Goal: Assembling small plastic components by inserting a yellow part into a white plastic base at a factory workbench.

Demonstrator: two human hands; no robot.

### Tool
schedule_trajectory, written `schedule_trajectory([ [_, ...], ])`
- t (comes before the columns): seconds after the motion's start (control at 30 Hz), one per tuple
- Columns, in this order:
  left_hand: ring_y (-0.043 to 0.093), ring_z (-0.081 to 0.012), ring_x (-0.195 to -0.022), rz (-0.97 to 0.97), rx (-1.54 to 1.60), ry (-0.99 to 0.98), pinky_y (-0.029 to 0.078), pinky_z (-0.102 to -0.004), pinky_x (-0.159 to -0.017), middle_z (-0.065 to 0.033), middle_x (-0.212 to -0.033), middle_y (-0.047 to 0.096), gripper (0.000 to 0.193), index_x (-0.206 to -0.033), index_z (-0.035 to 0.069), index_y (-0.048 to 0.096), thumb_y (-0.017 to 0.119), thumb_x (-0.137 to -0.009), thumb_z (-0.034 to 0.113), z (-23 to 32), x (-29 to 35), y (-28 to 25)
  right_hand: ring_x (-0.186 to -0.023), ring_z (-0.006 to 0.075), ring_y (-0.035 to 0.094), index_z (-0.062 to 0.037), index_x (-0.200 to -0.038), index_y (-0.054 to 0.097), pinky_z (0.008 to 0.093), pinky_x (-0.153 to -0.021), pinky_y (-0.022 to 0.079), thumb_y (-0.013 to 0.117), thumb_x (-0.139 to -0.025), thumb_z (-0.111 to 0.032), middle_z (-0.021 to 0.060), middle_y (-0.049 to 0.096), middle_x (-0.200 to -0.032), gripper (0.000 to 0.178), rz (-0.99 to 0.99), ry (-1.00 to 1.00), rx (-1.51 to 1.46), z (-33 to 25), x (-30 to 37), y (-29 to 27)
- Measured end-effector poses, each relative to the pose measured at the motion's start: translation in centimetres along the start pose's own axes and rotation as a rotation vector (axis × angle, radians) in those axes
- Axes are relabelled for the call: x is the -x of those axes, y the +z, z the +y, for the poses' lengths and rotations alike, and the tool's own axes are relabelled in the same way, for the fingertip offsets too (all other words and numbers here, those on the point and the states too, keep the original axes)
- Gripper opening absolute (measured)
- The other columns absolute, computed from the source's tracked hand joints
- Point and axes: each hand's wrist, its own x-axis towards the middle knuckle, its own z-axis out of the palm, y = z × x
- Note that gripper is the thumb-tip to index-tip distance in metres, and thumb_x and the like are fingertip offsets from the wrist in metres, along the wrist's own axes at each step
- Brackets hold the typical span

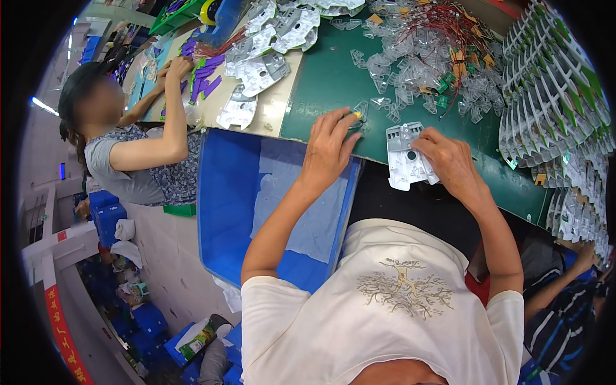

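Observation:
My right hand (446,157) grips a light grey moulded plastic shell (405,157) by its right side. The shell has a round hole and a row of small slots near its top, and hangs over the table's front edge. My left hand (330,144) is over the edge of the green table, thumb and index finger apart. A yellow band wraps one fingertip, which is at a small clear plastic piece (362,108); whether they touch I cannot tell. More clear plastic pieces (398,70) lie heaped beyond my hands.
Thin red wires (443,19) tangle through the heap. Stacked grey-and-green shells (552,83) rise at the right; more shells (263,64) lie at the far left. A blue bin (224,192) stands below the table. On the left a co-worker (141,147) handles purple parts (204,78).

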Motion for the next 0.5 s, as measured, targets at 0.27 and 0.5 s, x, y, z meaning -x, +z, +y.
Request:
schedule_trajectory([
  [0.27, 0.063, -0.0353, -0.096, -0.167, 0.067, -0.045, 0.052, -0.0406, -0.083, -0.0153, -0.107, 0.066, 0.032, -0.110, 0.001, 0.065, 0.072, -0.080, -0.003, 0.3, -0.8, 0.2, -0.080, 0.0285, 0.068, -0.0051, -0.096, 0.066, 0.0409, -0.063, 0.053, 0.062, -0.080, 0.001, 0.0069, 0.061, -0.095, 0.018, 0.002, -0.039, 0.081, 0.1, -0.1, -0.2],
  [0.5, 0.064, -0.0326, -0.101, -0.128, 0.189, 0.281, 0.052, -0.0411, -0.087, -0.0148, -0.107, 0.064, 0.030, -0.106, -0.001, 0.065, 0.066, -0.077, -0.003, 3.5, -1.6, 2.6, -0.080, 0.0267, 0.068, -0.0051, -0.097, 0.066, 0.0390, -0.061, 0.053, 0.063, -0.079, -0.001, 0.0056, 0.061, -0.094, 0.019, -0.008, -0.088, 0.110, 0.7, -0.3, -0.2],
])
